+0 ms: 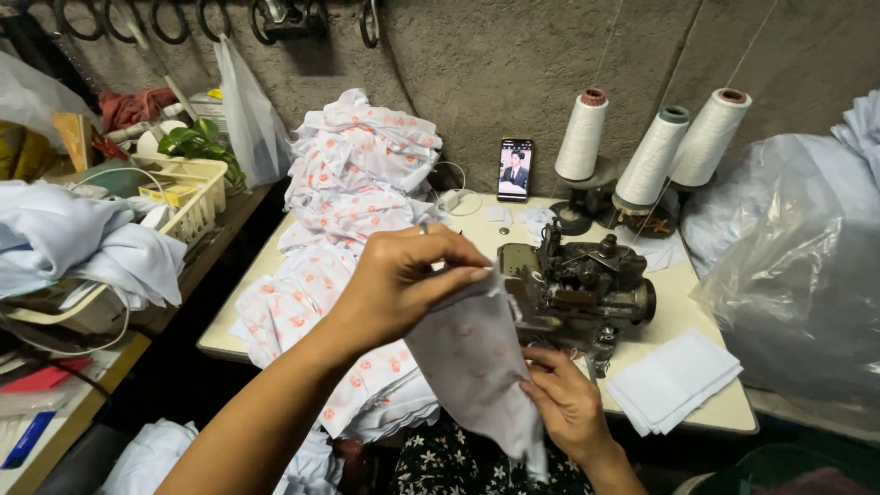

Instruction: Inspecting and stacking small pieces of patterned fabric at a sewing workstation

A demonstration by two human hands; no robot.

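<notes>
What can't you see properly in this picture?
All in the head view:
- Needle area of the sewing machine: hidden behind the cloth piece and left hand.
- Right hand: palm turned away; fingertips behind the cloth.
- Phone picture: too small.
- Scissors: cut off by the top edge.

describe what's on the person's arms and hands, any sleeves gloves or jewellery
Both forearms are bare as far as the frame shows, with no sleeves and no gloves. The left hand has what looks like a thin ring on one finger. The right hand shows no ring, watch or bracelet.
</notes>
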